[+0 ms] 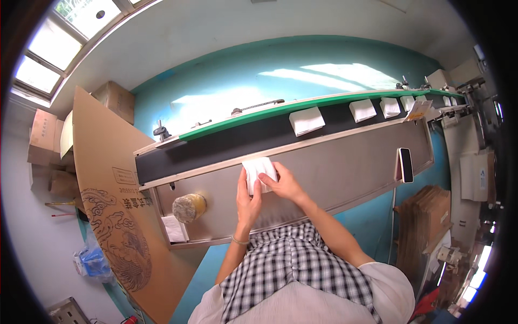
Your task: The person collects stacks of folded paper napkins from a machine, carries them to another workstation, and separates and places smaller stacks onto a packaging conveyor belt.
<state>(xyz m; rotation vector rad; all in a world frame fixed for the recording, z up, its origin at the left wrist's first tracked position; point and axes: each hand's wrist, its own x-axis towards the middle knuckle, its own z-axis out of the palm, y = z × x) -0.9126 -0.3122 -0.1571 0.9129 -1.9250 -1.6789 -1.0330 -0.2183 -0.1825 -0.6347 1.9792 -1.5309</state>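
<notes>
Both my hands are around a folded stack of white tissues (261, 167) above the near metal worktop, close to the conveyor's front edge. My left hand (247, 203) grips the stack's left side, with the thumb pointing up along its front. On the other side, my right hand (286, 185) presses its thumb onto the stack's face, the fingers along its right edge. Beyond my hands, more white tissue stacks (307, 121) sit spaced out on the black conveyor belt (216, 157).
A lidded jar (189, 208) stands on the worktop's left, by flat white tissues (175, 229) at the corner. A phone (406, 164) leans upright at the right. A green rail (243, 119) borders the belt. Big cardboard (116, 178) rises left; flattened cartons (423, 224) stand right.
</notes>
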